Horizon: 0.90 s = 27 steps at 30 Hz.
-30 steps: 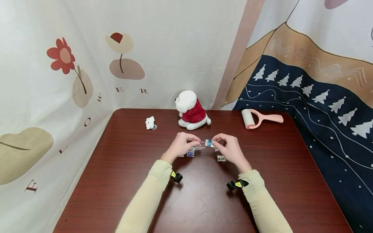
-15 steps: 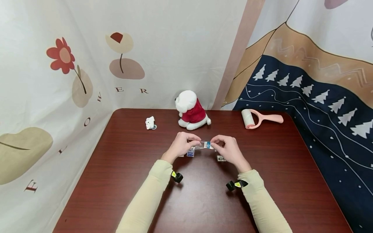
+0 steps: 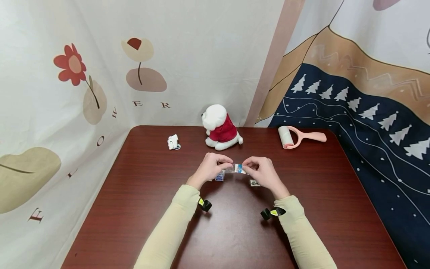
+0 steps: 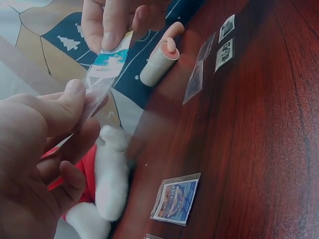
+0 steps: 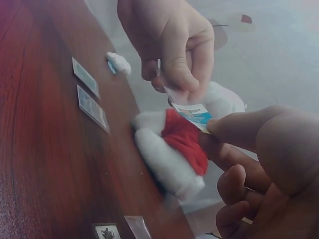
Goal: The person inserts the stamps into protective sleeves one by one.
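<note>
Right grip [image 3: 264,172] pinching blue-white stamp [image 3: 239,168], left grip [image 3: 210,167] pinching clear sleeve [image 3: 229,169], stamp between

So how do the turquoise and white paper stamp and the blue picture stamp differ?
The turquoise and white stamp is pinched by the right hand above the reddish-brown table; the blue picture stamp lies on it. The first has a turquoise band; the second, a blue picture. Both are rectangular.

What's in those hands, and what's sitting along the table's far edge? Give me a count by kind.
Stamp, in the right hand: 1
Clear sleeve, in the left hand: 1
Plush dog: 1
Pink-handled roller: 1
Small white object: 1
Total: 5
</note>
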Available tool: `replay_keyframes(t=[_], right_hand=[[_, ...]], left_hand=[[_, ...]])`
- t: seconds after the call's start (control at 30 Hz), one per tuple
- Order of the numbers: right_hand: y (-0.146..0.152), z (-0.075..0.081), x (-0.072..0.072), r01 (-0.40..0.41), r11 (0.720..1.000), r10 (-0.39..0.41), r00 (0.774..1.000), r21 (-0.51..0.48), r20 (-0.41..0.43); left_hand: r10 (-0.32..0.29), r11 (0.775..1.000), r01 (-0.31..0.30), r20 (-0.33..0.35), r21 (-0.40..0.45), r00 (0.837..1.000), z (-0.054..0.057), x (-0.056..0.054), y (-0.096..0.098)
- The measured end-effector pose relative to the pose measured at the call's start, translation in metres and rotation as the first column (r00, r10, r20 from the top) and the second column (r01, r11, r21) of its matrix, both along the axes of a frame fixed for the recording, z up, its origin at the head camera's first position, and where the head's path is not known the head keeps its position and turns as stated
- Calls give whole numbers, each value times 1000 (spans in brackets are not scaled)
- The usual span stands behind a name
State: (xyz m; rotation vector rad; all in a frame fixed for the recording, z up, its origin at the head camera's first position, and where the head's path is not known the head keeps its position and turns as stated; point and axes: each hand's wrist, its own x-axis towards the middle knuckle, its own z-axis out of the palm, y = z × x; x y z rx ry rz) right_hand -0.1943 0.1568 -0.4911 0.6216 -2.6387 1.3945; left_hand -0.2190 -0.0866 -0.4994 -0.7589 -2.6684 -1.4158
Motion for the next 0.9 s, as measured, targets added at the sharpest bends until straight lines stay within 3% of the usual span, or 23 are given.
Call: replay_keyframes(t=[0.2, 0.4, 0.67, 0.9], right_hand=[[-1, 0, 0, -5, 1000, 5, 1000, -12, 3], [-2, 1, 2, -11, 999, 12, 999, -31, 33], [-6, 1, 3, -8, 998, 12, 998, -62, 65], [-7, 2, 3, 19, 996, -10, 996, -90, 90]], left_hand=[[-39, 999, 39, 4, 4, 999, 2, 1, 1], [-75, 997, 74, -54, -13, 996, 3, 1, 2], [-137, 987, 120, -169, -107, 976, 9, 6, 6], [-145, 965, 98, -183, -243, 972, 12, 11, 5]])
